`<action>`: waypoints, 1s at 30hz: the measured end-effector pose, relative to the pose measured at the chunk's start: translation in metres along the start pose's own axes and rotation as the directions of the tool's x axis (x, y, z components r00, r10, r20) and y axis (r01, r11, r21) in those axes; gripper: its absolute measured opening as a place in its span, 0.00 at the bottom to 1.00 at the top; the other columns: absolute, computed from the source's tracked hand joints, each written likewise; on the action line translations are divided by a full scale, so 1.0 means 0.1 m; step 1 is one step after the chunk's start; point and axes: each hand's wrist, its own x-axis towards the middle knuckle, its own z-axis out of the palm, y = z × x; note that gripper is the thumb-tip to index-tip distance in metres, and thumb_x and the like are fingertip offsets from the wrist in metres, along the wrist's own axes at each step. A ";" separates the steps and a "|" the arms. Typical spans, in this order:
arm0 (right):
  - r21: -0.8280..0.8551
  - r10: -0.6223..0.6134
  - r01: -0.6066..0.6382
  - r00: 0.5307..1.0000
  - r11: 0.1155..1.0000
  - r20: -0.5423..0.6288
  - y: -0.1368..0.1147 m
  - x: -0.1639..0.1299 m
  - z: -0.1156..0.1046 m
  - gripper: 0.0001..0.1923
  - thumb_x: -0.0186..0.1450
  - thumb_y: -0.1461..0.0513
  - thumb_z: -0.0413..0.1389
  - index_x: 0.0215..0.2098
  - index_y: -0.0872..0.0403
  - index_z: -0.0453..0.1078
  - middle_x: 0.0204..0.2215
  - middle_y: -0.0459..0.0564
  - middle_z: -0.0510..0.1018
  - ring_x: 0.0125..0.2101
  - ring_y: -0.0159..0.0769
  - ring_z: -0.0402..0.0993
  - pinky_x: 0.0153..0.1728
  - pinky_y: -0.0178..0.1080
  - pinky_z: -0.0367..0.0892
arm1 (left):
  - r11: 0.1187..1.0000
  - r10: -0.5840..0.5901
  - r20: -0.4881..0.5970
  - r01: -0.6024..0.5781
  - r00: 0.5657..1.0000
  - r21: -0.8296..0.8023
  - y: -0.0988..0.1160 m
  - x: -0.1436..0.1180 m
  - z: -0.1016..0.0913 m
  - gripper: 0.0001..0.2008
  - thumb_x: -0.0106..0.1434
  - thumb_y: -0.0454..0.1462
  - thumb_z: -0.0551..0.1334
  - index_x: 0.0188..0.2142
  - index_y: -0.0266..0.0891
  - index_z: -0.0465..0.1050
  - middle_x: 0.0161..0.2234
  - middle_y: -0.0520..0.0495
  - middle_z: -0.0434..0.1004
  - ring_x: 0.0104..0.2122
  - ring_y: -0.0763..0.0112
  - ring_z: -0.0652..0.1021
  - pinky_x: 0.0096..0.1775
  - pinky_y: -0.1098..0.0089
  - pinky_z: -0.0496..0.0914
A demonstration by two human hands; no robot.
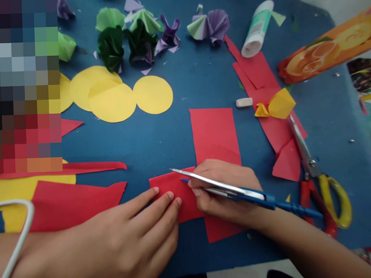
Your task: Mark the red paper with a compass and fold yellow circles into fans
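Observation:
My left hand [130, 230] lies flat with its fingers together, the fingertips pressing on a small red paper piece [167, 183] on the blue table [161, 140]. My right hand [224, 190] rests on the same red paper just to the right. It grips a silver-and-blue compass-like tool [236, 190], whose two tips point left over the paper near my left fingertips. A larger red rectangle [214, 132] lies just beyond my right hand, partly under it.
Yellow paper circles [152, 94] and folded green and purple paper flowers [139, 39] lie at the back. A glue bottle [257, 27], an eraser [244, 102], a yellow folded paper [278, 104], scissors [320, 179] and an orange box [328, 47] sit right. Red and yellow sheets [75, 199] lie left.

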 end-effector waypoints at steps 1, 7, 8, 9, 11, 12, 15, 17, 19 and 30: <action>-0.006 0.001 -0.001 1.000 1.000 -0.001 0.00 0.00 0.00 0.07 0.59 0.71 0.51 0.30 0.54 0.66 0.25 0.45 0.76 0.26 0.29 0.72 0.29 0.32 0.70 | 1.000 -0.001 -0.002 0.001 1.000 0.003 0.00 0.00 0.00 0.15 0.67 0.32 0.48 0.46 0.31 0.71 0.47 0.41 0.76 0.48 0.58 0.75 0.52 0.60 0.64; -0.030 0.003 -0.003 1.000 1.000 -0.004 -0.01 0.01 -0.02 0.07 0.58 0.71 0.50 0.29 0.53 0.65 0.24 0.44 0.75 0.25 0.29 0.71 0.28 0.32 0.69 | 1.000 -0.002 -0.001 0.002 1.000 0.003 -0.01 0.02 0.00 0.15 0.67 0.32 0.48 0.46 0.31 0.71 0.47 0.41 0.76 0.48 0.58 0.75 0.52 0.60 0.64; -0.033 0.013 -0.013 1.000 0.999 0.001 -0.02 0.01 -0.03 0.07 0.58 0.70 0.50 0.28 0.53 0.65 0.24 0.44 0.74 0.25 0.28 0.71 0.28 0.31 0.69 | 1.000 -0.002 0.002 0.002 1.000 0.005 -0.01 0.02 0.00 0.15 0.67 0.32 0.48 0.46 0.31 0.71 0.47 0.41 0.76 0.48 0.58 0.75 0.52 0.60 0.64; -0.042 0.025 -0.024 1.000 0.999 0.014 -0.02 0.02 -0.03 0.07 0.58 0.70 0.49 0.27 0.52 0.65 0.23 0.43 0.74 0.24 0.28 0.70 0.27 0.31 0.68 | 1.000 -0.001 0.001 0.001 1.000 0.006 -0.01 0.01 0.00 0.15 0.67 0.31 0.48 0.46 0.31 0.71 0.47 0.41 0.76 0.48 0.58 0.75 0.52 0.60 0.63; -0.075 0.037 -0.035 0.999 0.997 0.033 -0.01 0.03 -0.03 0.08 0.57 0.70 0.48 0.26 0.53 0.65 0.21 0.42 0.73 0.23 0.27 0.68 0.26 0.30 0.66 | 1.000 0.002 0.004 -0.002 1.000 0.003 -0.02 0.01 0.00 0.15 0.67 0.31 0.47 0.46 0.31 0.70 0.47 0.41 0.76 0.48 0.58 0.74 0.52 0.59 0.63; -0.083 0.021 -0.018 0.999 0.996 0.028 0.00 0.03 -0.02 0.08 0.57 0.70 0.48 0.25 0.53 0.65 0.20 0.42 0.72 0.22 0.27 0.67 0.25 0.30 0.65 | 1.000 0.005 0.004 -0.005 1.000 0.001 -0.02 0.00 0.01 0.16 0.67 0.31 0.47 0.47 0.31 0.70 0.47 0.41 0.76 0.48 0.58 0.74 0.53 0.59 0.63; -0.075 -0.044 0.043 0.999 0.996 -0.011 0.02 0.02 0.01 0.09 0.57 0.70 0.47 0.24 0.54 0.66 0.19 0.43 0.71 0.21 0.26 0.66 0.26 0.30 0.64 | 1.000 0.002 0.012 -0.002 1.000 -0.002 -0.01 -0.01 0.01 0.16 0.68 0.32 0.47 0.47 0.31 0.70 0.48 0.41 0.75 0.49 0.58 0.74 0.53 0.59 0.62; -0.060 -0.064 0.062 0.998 0.996 -0.026 0.03 0.02 0.02 0.09 0.57 0.70 0.47 0.23 0.54 0.66 0.18 0.43 0.71 0.21 0.26 0.66 0.26 0.30 0.64 | 1.000 -0.003 0.019 0.003 1.000 -0.006 -0.01 -0.02 0.00 0.15 0.68 0.33 0.47 0.47 0.31 0.70 0.48 0.41 0.75 0.50 0.58 0.73 0.54 0.59 0.62; -0.053 -0.038 0.038 0.999 0.998 -0.005 0.02 0.02 0.01 0.09 0.57 0.70 0.48 0.23 0.54 0.66 0.19 0.43 0.72 0.22 0.27 0.66 0.25 0.30 0.63 | 1.000 -0.005 0.033 0.006 0.999 -0.011 0.00 -0.02 0.00 0.16 0.68 0.33 0.48 0.48 0.31 0.70 0.49 0.41 0.74 0.50 0.57 0.73 0.54 0.59 0.61; -0.004 0.048 -0.048 0.997 0.999 0.064 -0.03 0.00 -0.07 0.08 0.60 0.69 0.47 0.27 0.54 0.64 0.20 0.41 0.68 0.20 0.25 0.63 0.22 0.30 0.61 | 1.000 -0.018 -0.013 0.018 1.000 0.016 0.02 0.00 0.03 0.17 0.68 0.30 0.45 0.47 0.33 0.70 0.48 0.44 0.76 0.49 0.60 0.73 0.53 0.60 0.60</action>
